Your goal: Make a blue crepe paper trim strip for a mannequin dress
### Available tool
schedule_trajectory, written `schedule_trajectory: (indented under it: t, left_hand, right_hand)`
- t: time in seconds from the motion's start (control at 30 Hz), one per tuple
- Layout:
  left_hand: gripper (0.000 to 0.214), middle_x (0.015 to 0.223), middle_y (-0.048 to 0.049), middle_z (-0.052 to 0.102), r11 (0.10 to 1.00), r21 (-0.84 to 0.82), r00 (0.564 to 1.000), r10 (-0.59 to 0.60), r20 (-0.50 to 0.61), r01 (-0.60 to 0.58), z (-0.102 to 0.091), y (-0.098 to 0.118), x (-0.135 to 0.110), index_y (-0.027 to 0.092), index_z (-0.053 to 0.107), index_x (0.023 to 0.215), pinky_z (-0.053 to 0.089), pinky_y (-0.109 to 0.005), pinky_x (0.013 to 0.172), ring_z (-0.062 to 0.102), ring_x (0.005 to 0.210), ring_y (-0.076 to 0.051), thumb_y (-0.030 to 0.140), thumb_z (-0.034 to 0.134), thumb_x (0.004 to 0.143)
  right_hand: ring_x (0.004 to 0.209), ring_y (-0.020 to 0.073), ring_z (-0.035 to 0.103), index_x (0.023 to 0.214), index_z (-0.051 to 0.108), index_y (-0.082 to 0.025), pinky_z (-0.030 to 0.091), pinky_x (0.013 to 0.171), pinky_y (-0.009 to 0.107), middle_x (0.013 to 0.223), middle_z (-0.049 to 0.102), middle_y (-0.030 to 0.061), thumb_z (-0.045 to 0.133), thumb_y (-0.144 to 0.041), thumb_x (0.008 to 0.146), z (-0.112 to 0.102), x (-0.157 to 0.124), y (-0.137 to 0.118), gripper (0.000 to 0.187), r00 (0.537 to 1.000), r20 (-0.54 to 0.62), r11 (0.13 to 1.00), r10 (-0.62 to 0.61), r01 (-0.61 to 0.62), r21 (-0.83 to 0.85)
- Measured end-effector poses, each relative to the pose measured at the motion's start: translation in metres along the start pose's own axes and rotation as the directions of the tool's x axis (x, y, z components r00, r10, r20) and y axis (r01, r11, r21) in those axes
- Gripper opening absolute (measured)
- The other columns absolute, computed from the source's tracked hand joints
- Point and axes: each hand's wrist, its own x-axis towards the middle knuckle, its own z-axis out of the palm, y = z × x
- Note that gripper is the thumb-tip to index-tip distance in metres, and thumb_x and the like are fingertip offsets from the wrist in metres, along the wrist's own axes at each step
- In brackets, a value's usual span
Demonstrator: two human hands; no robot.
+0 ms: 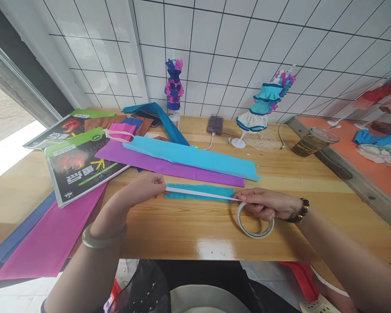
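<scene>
A strip of white tape (pixel 198 192) is stretched between my two hands, over a short teal paper strip (pixel 215 191) lying on the wooden table. The tape's free end is pinched in the closed fingers of my left hand (pixel 151 184), at the strip's left end. My right hand (pixel 267 203) grips the tape roll (pixel 254 234) by its upper part, at the strip's right end. The roll's ring hangs below those fingers near the table's front edge. Behind the teal strip lie a long light-blue paper strip (pixel 195 157) and a purple one (pixel 169 166), partly overlapping.
Magazines (pixel 84 165) and coloured paper lie at the left. Two small paper dresses on stands, one purple (pixel 174 89) and one turquoise (pixel 262 104), are near the tiled wall. A plastic cup (pixel 309 142) of dark drink stands at the right, by an orange surface (pixel 355 161).
</scene>
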Motion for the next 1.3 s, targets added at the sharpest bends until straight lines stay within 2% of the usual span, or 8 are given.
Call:
schedule_trajectory:
  t: [0.17,0.27,0.37,0.5,0.57,0.73,1.07,1.3]
  left_hand:
    - [0.018,0.056,0.0001,0.056,0.999,-0.032,0.999,-0.04,0.003,0.04,0.001,0.004,0.0,0.018,0.054,0.06,0.027,-0.021,0.043,0.053,0.056,-0.015,0.034,0.054,0.068]
    - [0.02,0.051,0.0003,0.052,0.997,-0.052,0.999,-0.049,0.004,0.049,0.001,0.004,0.001,0.018,0.05,0.055,0.026,-0.021,0.043,0.057,0.065,-0.018,0.034,0.055,0.067]
    - [0.022,0.05,0.0009,0.05,0.997,-0.059,0.999,-0.046,0.009,0.047,0.0,0.003,0.002,0.018,0.049,0.052,0.025,-0.021,0.043,0.054,0.06,-0.016,0.034,0.056,0.066]
    - [0.019,0.053,0.0012,0.052,0.999,-0.033,1.0,-0.017,0.009,0.018,-0.002,0.001,0.0,0.017,0.051,0.054,0.025,-0.022,0.043,0.046,0.051,-0.012,0.032,0.056,0.065]
    - [0.017,0.057,0.0002,0.055,1.0,-0.021,1.0,-0.001,0.015,0.001,-0.004,0.0,-0.001,0.017,0.051,0.055,0.027,-0.023,0.044,0.046,0.053,-0.013,0.031,0.055,0.065]
    - [0.016,0.059,0.0004,0.055,0.999,-0.024,0.999,0.038,0.038,-0.038,-0.005,-0.008,-0.001,0.017,0.052,0.056,0.029,-0.023,0.047,0.046,0.056,-0.013,0.029,0.055,0.065]
    - [0.018,0.053,0.0046,0.04,1.0,0.01,0.989,0.001,-0.147,0.0,0.008,-0.02,-0.01,0.017,0.049,0.054,0.028,-0.023,0.049,0.037,0.051,-0.01,0.031,0.056,0.064]
    - [0.019,0.052,0.005,0.039,1.0,-0.001,0.985,-0.015,-0.174,0.015,0.01,-0.017,-0.013,0.017,0.048,0.054,0.026,-0.023,0.047,0.035,0.049,-0.009,0.032,0.056,0.063]
  right_hand:
    - [0.037,0.001,0.01,0.09,0.049,-0.02,0.005,0.032,0.014,0.05,0.024,-0.0116,0.058,-0.05,0.078,-0.004,0.007,0.001,0.033,0.997,0.056,0.998,0.057,-0.058,0.013]
    - [0.037,0.0009,0.011,0.088,0.052,-0.019,0.005,0.032,0.015,0.05,0.022,-0.0116,0.058,-0.052,0.077,-0.003,0.008,-0.001,0.036,0.998,0.013,0.998,0.055,-0.055,-0.031]
    - [0.036,0.0009,0.013,0.086,0.054,-0.018,0.007,0.032,0.016,0.049,0.021,-0.0117,0.061,-0.052,0.074,-0.001,0.009,-0.003,0.037,0.997,-0.062,0.994,0.04,-0.046,-0.094]
    - [0.034,0.0009,0.019,0.063,0.043,-0.018,0.01,0.032,0.017,0.046,0.026,-0.0106,0.063,-0.055,0.07,0.002,0.01,-0.007,0.043,0.99,-0.14,0.98,0.02,-0.048,-0.195]
    - [0.034,0.0011,0.019,0.06,0.037,-0.019,0.01,0.032,0.018,0.046,0.027,-0.0102,0.063,-0.057,0.069,0.003,0.01,-0.008,0.047,0.986,-0.162,0.97,0.022,-0.06,-0.237]
    - [0.035,0.0022,0.019,0.063,0.042,-0.019,0.01,0.034,0.02,0.045,0.027,-0.0102,0.061,-0.06,0.069,0.003,0.013,-0.011,0.046,0.987,-0.157,0.942,0.023,-0.074,-0.327]
    - [0.035,0.0036,0.019,0.057,0.039,-0.02,0.01,0.036,0.022,0.04,0.024,-0.0105,0.066,-0.057,0.063,0.005,0.022,-0.01,0.046,0.967,-0.253,0.885,-0.029,-0.093,-0.457]
    - [0.035,0.0037,0.017,0.056,0.038,-0.02,0.01,0.036,0.022,0.039,0.023,-0.0106,0.063,-0.056,0.066,0.005,0.021,-0.008,0.045,0.966,-0.251,0.877,-0.063,-0.066,-0.475]
